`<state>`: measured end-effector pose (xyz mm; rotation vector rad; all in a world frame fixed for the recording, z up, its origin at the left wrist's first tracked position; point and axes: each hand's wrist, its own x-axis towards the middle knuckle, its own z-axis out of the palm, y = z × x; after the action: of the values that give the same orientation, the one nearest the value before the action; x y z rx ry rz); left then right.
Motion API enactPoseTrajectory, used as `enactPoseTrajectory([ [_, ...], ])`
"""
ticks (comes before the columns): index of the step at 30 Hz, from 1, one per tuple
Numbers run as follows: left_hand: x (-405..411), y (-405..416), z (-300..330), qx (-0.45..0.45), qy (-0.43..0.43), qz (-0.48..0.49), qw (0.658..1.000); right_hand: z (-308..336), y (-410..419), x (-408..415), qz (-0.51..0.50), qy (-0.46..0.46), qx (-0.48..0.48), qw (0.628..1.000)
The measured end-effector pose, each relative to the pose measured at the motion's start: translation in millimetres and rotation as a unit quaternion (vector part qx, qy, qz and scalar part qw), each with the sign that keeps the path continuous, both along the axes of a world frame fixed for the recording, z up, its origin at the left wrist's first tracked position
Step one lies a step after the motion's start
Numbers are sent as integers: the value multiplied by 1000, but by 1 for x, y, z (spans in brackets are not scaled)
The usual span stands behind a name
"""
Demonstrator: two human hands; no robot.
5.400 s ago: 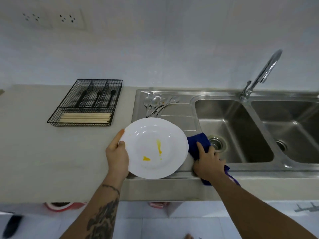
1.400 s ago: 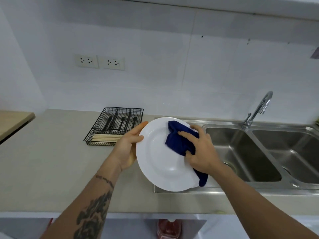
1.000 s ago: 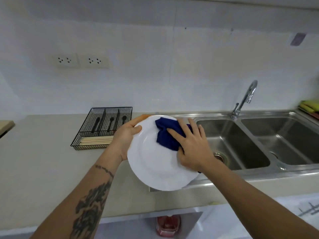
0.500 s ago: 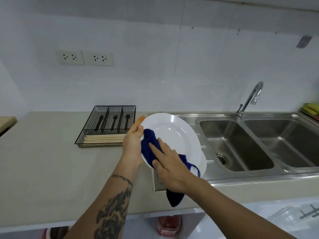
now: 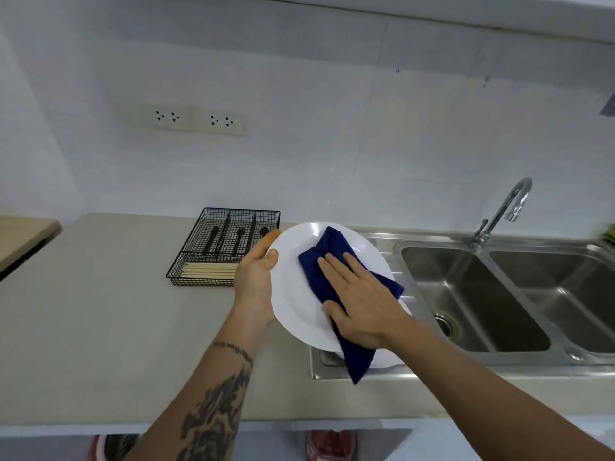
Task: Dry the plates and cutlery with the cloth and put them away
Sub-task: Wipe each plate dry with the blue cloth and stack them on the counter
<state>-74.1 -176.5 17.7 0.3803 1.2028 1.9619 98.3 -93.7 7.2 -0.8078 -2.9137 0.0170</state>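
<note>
A white plate (image 5: 296, 304) is held tilted above the sink's drainboard. My left hand (image 5: 254, 281) grips its left rim, thumb on the face. My right hand (image 5: 361, 301) lies flat on a dark blue cloth (image 5: 327, 257), pressing it against the plate's face; the cloth's tail hangs below the plate's lower edge. A second white plate (image 5: 386, 359) peeks out underneath on the drainboard. The cutlery on the drainboard is hidden behind the plate.
A black wire cutlery tray (image 5: 226, 244) with dark-handled utensils and wooden chopsticks stands on the grey counter (image 5: 100, 311) to the left. The double steel sink (image 5: 472, 294) and its faucet (image 5: 506, 207) lie to the right. A wooden surface (image 5: 23, 237) juts in at far left.
The cloth and my right hand have slid from the plate's left side up to its middle and upper part. The plate has stayed gripped in my left hand.
</note>
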Motion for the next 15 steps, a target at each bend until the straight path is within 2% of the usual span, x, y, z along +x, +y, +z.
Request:
enactPoseTrajectory([
  [5,-4,-4,-5,-29,6,42,999,-2,-22,13,-64,-39,40,996],
  [10,0,3,-14,-16,-33,32,999,-2,-64,2,51,14,-108,993],
  [13,4,8,-17,-4,-57,8,998,-6,-63,-13,58,47,-166,983],
  [15,5,9,-15,4,-67,-2,998,-9,-53,-26,48,49,-167,984],
])
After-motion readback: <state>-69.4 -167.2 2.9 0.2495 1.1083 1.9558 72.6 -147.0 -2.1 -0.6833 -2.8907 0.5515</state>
